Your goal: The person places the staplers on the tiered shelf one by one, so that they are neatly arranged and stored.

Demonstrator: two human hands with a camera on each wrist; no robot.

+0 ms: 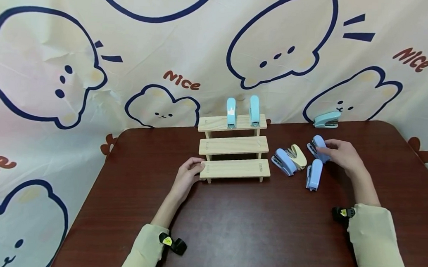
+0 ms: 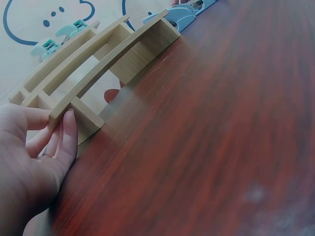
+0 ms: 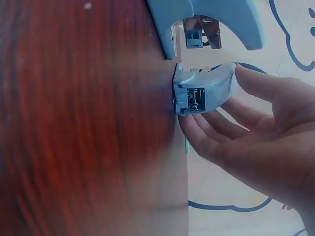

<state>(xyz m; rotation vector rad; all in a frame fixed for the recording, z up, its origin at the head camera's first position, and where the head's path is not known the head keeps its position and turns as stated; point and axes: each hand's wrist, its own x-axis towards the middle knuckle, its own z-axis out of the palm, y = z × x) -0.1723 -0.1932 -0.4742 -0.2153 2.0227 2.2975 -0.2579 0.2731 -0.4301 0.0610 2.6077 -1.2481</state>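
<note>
My left hand [image 1: 188,175] pinches the left end of the lowest board of a three-step wooden display stand [image 1: 235,169]; thumb and fingertips at the board's end show in the left wrist view. At the right, my right hand [image 1: 346,159] holds a periwinkle-blue stapler [image 1: 317,143] between thumb and fingers, low over the table or on it. Just in front of it lies another blue stapler [image 1: 314,173]. Further left, a third blue stapler [image 1: 284,161] touches a cream-yellow stapler [image 1: 297,158]. Two light-blue staplers, one [image 1: 231,112] left of the other [image 1: 254,110], stand on the top step.
A turquoise stapler [image 1: 326,119] sits near the table's back edge, behind my right hand. The dark brown wooden table [image 1: 252,231] extends in front of the stand. A cartoon-printed cloth [image 1: 212,46] hangs right behind the table.
</note>
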